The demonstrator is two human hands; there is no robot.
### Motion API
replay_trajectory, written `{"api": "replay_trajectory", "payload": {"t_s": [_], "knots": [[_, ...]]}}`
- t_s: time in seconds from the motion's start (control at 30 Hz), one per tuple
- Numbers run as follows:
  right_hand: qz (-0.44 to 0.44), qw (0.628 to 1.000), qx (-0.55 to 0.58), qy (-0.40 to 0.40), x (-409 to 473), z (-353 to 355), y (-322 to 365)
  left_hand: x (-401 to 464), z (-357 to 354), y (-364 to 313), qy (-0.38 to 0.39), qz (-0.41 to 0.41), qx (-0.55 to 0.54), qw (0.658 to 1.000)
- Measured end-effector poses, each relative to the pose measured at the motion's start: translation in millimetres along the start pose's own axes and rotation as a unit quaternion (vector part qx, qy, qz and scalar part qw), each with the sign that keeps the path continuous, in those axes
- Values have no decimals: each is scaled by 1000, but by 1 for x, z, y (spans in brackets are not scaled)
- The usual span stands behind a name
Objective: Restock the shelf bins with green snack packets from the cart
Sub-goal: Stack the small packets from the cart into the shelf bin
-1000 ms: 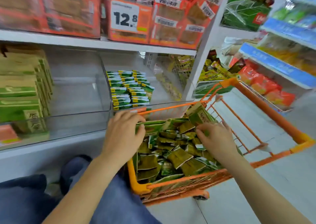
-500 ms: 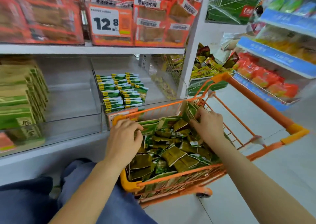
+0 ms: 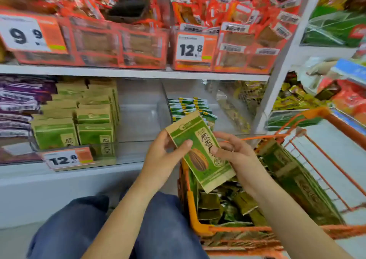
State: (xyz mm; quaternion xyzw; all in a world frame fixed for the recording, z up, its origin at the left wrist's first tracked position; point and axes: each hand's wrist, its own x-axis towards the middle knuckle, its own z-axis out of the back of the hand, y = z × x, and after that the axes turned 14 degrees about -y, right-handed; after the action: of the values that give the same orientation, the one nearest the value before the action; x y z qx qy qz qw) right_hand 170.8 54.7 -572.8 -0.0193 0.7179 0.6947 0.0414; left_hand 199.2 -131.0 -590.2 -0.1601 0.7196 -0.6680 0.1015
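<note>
A green and tan snack packet (image 3: 200, 152) with a sunflower seed picture is held up in front of the shelf. My left hand (image 3: 164, 157) pinches its left edge with the thumb on the front. My right hand (image 3: 235, 154) grips its right edge. Below them stands the orange cart (image 3: 200, 227), holding several green packets (image 3: 233, 205). On the lower shelf a clear bin (image 3: 138, 120) has matching green packets (image 3: 79, 122) standing in its left part and bare room to their right. A neighbouring bin holds smaller green packets (image 3: 190, 106).
Purple packets (image 3: 15, 104) lie at the far left of the lower shelf. Orange boxes with price tags 9.9 and 12.8 (image 3: 190, 47) fill the shelf above. A white upright (image 3: 277, 76) divides this bay from shelves of yellow and red packets (image 3: 348, 100) on the right. My knees are below.
Both hands have come up out of the cart and now hold one packet between them in front of the shelf. The camera has tilted up toward the shelves.
</note>
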Motion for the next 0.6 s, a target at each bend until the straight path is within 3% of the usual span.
{"api": "replay_trajectory", "payload": {"t_s": [0.17, 0.33, 0.5, 0.6], "knots": [[112, 984, -76, 114, 9, -100, 2, 17, 85, -15, -137, -127, 114, 976], [244, 944, -146, 168, 22, -191, 9, 37, 150, -41, -201, -201, 235, 930], [348, 902, -210, 148, 31, -234, 9, 61, 181, -40, -221, -244, 298, 896], [364, 900, -198, 138, 38, -236, 0, 71, 184, -36, -223, -269, 311, 884]]}}
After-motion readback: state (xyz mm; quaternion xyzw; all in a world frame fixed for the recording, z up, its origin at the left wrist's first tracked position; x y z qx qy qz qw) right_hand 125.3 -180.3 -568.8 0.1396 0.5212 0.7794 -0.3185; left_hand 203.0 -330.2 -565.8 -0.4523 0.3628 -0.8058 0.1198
